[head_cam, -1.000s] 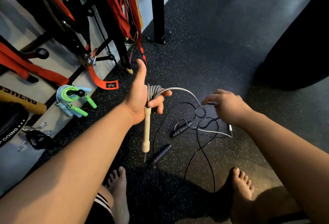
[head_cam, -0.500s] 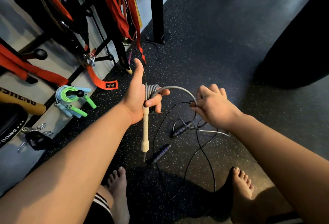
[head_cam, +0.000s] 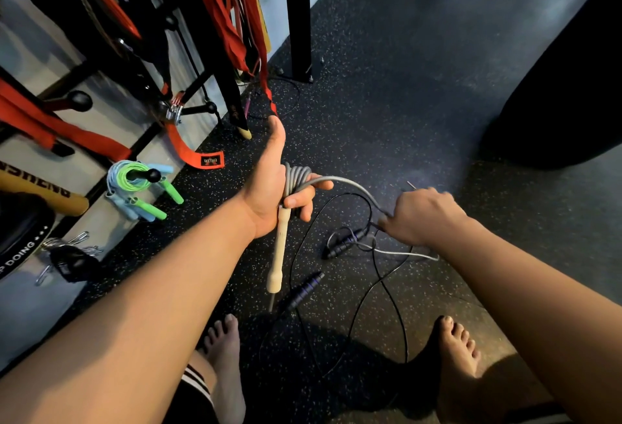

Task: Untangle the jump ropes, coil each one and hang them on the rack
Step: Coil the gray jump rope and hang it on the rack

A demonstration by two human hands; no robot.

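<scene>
Right hand [head_cam: 424, 218] has shifted rightward, away from left hand [head_cam: 272, 191], fingers curled and pinching the thick grey jump rope [head_cam: 350, 182]. Left hand grips the rope's coiled turns plus its pale wooden handle [head_cam: 281, 255], thumb straight up. Thin black jump rope [head_cam: 380, 289] lies loose on the speckled black rubber floor [head_cam: 404, 86].

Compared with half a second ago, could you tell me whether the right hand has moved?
Yes: the right hand has drawn rightward along the grey rope, away from the nearest black handle on the floor.
</scene>
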